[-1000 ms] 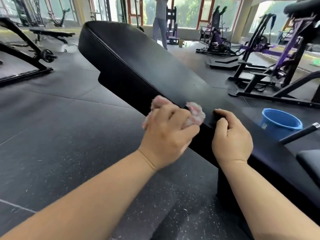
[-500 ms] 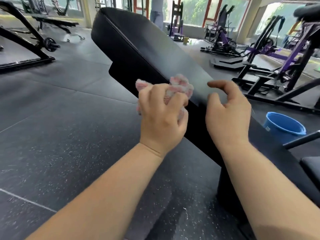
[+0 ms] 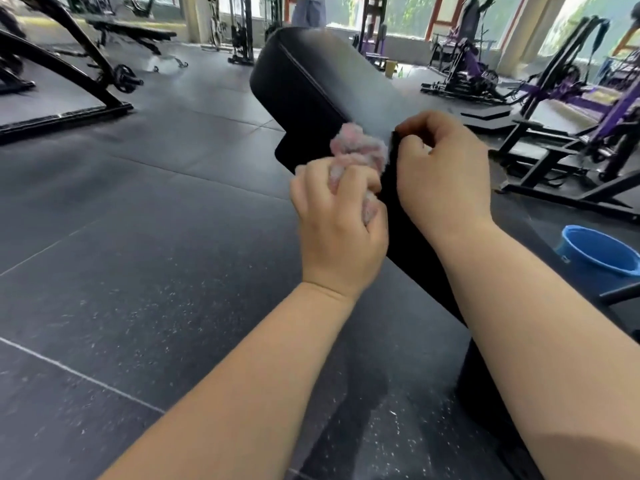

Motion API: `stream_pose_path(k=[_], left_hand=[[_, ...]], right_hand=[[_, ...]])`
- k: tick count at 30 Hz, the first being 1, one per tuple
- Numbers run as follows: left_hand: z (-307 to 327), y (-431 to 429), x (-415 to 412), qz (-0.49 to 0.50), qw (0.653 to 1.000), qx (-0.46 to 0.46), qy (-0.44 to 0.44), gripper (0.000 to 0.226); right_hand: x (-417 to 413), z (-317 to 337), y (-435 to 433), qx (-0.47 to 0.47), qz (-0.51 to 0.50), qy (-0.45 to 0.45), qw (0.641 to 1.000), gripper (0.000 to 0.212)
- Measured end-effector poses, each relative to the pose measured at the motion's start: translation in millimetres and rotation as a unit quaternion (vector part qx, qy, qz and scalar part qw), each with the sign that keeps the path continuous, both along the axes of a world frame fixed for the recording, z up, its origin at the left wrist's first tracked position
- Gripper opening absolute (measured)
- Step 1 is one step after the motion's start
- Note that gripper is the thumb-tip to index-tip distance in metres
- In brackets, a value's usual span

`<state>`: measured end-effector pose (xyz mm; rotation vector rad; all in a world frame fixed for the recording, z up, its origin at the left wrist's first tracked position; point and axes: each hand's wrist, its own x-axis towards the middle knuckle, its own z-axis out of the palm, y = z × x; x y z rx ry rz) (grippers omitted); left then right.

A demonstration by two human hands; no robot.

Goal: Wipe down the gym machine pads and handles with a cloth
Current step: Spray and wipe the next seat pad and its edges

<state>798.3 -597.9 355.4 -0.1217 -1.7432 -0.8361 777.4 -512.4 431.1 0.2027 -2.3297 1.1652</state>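
Head view, only one view available.

Black pad (image 3: 311, 74) is the landmark: long, tilted, far end raised, running from lower right up to centre top.

Left hand (image 3: 341, 226) is at the pad's left side edge, about mid-length. Fingers are curled tight around a bunched pink cloth (image 3: 360, 150). The cloth sticks out above the knuckles and is pressed against the pad's edge and side face.

Right hand (image 3: 446, 174) is just right of the cloth, on the same edge. Fingers are curled, with thumb and index pinching the pad's edge seam. The other fingers are tucked under the palm and cannot be seen clearly. Hands are close, nearly touching; some motion blur here.

Blue bucket (image 3: 595, 251) sits on the floor to the pad's right, near its low end. Purple machines (image 3: 568, 95) stand further right and beyond. A black frame (image 3: 86, 74) is well left of the pad. A person's legs (image 3: 308, 8) show past the pad's raised end. Dark speckled rubber floor (image 3: 138, 237) lies left of and under the pad.
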Motion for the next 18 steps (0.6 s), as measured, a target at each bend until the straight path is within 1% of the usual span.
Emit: stream_pose_path(k=[1, 3, 5, 7, 10, 11, 12, 13, 16, 18], left_hand=[[-0.1, -3.5, -3.1, 0.000, 1.000, -0.011, 0.001, 0.016], [10.9, -13.9, -11.6, 0.023, 0.999, 0.022, 0.007, 0.016], [30.0, -22.0, -16.6, 0.043, 0.993, 0.104, 0.019, 0.019], [54.9, -32.2, -24.0, 0.050, 0.979, 0.197, 0.025, 0.020], [95.5, -60.0, -32.3, 0.051, 0.953, 0.300, -0.010, 0.033], [100.3, -64.9, -35.0, 0.046, 0.948, 0.315, -0.026, 0.038], [98.5, -65.1, -35.3, 0.037, 0.948, 0.315, -0.030, 0.042], [90.9, -62.6, -34.3, 0.029, 0.954, 0.297, -0.023, 0.044], [67.0, -48.8, -29.3, 0.027, 0.980, 0.194, -0.023, 0.045], [69.9, -53.8, -28.6, 0.031, 0.986, 0.161, -0.027, 0.045]], right_hand=[[-0.4, 0.1, -1.7, 0.001, -0.001, -0.003, 1.000, 0.020], [0.9, -1.5, -1.6, 0.008, 0.005, -0.009, 1.000, 0.021], [2.6, -2.4, -0.5, 0.018, 0.013, -0.008, 1.000, 0.022], [1.5, -2.2, 0.2, 0.022, 0.018, -0.008, 1.000, 0.021], [4.0, -2.8, 0.2, 0.011, 0.021, -0.014, 1.000, 0.020], [3.8, -2.8, 0.4, 0.007, 0.021, -0.017, 1.000, 0.020], [3.8, -1.7, -0.1, 0.004, 0.021, -0.022, 1.000, 0.020], [3.4, 0.4, -1.5, 0.001, 0.021, -0.029, 0.999, 0.020], [-5.6, 15.2, -14.0, -0.008, 0.036, -0.041, 0.998, 0.022], [-14.4, 28.1, -27.7, -0.002, 0.053, -0.031, 0.998, 0.024]])
